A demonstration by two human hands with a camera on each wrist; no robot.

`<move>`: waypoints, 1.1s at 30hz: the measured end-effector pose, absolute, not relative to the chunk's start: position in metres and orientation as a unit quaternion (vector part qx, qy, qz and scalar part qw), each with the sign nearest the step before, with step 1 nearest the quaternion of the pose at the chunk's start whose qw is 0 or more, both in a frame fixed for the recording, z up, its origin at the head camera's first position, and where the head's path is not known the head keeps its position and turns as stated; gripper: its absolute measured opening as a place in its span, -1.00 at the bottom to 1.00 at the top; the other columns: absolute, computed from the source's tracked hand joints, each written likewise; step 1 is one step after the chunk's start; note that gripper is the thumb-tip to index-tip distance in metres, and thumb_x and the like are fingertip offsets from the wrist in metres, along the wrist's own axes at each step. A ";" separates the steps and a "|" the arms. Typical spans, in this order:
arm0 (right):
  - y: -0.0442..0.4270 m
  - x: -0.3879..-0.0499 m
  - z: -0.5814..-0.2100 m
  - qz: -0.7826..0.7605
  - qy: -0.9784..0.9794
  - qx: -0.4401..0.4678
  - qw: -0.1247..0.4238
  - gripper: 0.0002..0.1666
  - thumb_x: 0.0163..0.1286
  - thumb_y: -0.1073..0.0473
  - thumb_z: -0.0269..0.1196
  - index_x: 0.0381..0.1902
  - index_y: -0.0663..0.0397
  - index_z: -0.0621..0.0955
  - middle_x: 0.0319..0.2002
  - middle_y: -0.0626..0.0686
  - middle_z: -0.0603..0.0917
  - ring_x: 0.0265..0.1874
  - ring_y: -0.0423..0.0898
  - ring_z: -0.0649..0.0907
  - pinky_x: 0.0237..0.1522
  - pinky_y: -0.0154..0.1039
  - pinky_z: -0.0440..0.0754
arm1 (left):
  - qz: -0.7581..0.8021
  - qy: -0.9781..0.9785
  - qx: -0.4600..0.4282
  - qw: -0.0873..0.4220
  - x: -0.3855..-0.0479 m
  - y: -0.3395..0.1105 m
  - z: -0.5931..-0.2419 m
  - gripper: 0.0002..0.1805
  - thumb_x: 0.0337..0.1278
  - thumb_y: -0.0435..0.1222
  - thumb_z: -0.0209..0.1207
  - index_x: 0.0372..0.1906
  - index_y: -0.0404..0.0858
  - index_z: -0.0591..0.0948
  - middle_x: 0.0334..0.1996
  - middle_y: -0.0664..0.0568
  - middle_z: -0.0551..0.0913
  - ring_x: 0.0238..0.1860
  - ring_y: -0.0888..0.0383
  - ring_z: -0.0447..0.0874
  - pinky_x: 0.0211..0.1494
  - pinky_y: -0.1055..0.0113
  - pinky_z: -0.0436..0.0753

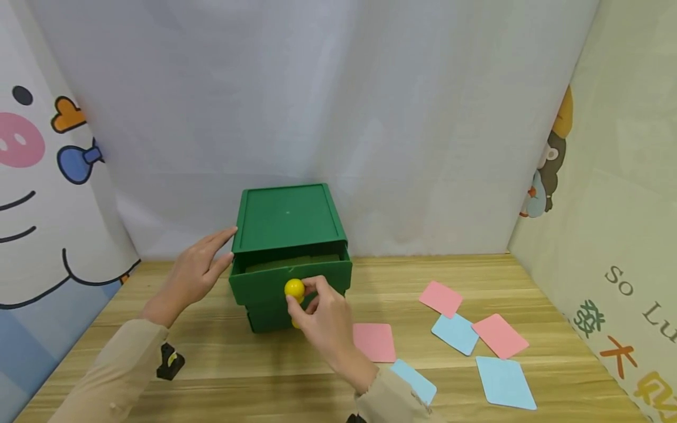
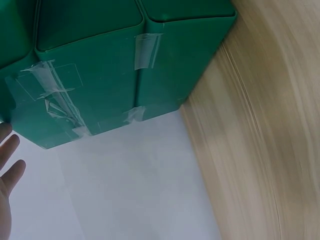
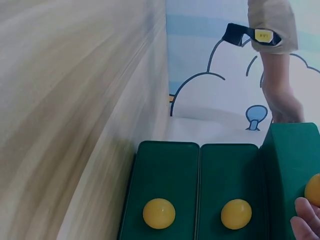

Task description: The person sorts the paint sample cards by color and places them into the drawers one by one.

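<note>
A green drawer box (image 1: 288,217) stands on the table, its top drawer (image 1: 264,285) pulled partly out. My right hand (image 1: 330,323) pinches that drawer's round yellow knob (image 1: 294,288) between thumb and fingers. Two lower drawers with yellow knobs (image 3: 159,213) (image 3: 236,214) are closed in the right wrist view. My left hand (image 1: 195,273) rests its straight fingertips against the box's left side, near the top. In the left wrist view, clear tape (image 2: 147,51) joins the green units, and the left fingers (image 2: 9,150) show at the edge. What the open drawer holds is unclear.
Pink cards (image 1: 374,342) (image 1: 441,299) (image 1: 499,336) and blue cards (image 1: 415,381) (image 1: 455,334) (image 1: 506,382) lie on the wooden table (image 1: 222,382) to the right of the box. A pale curtain (image 1: 412,135) hangs behind, with printed panels at both sides.
</note>
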State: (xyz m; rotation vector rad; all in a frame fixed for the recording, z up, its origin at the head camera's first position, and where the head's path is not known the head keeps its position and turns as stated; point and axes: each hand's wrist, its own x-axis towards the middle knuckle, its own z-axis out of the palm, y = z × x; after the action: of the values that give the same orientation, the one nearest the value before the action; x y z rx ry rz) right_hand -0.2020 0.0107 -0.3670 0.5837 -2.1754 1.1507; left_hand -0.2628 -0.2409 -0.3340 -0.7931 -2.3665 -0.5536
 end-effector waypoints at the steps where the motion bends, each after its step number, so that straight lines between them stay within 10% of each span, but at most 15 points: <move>1: 0.010 -0.203 -0.367 0.432 -0.822 0.219 0.300 -0.71 0.16 0.06 0.29 -0.27 0.11 0.52 -0.46 -0.03 0.62 -0.70 -0.33 0.45 -0.66 -0.57 0.39 | -0.207 -0.886 -0.297 0.288 -0.263 -0.241 -0.334 -0.51 0.31 -0.27 -0.04 0.28 -0.38 0.28 0.16 -0.32 0.37 0.14 -0.26 0.34 0.10 -0.15 0.37; 33: -0.003 -0.239 -0.364 0.389 -0.830 0.201 0.347 -0.74 0.16 0.08 0.28 -0.29 0.13 0.54 -0.46 -0.04 0.63 -0.76 -0.30 0.43 -0.70 -0.58 0.31 | -0.218 -0.892 -0.284 0.277 -0.262 -0.240 -0.334 -0.51 0.33 -0.25 -0.08 0.30 -0.35 0.27 0.18 -0.32 0.35 0.16 -0.27 0.31 0.12 -0.17 0.33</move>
State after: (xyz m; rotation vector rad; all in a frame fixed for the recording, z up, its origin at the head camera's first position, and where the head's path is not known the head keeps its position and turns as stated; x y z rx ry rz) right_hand -0.2391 -0.0027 -0.3640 0.5205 -2.1522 1.0085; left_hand -0.2624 -0.2402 -0.3342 -0.7618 -2.3950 -0.5862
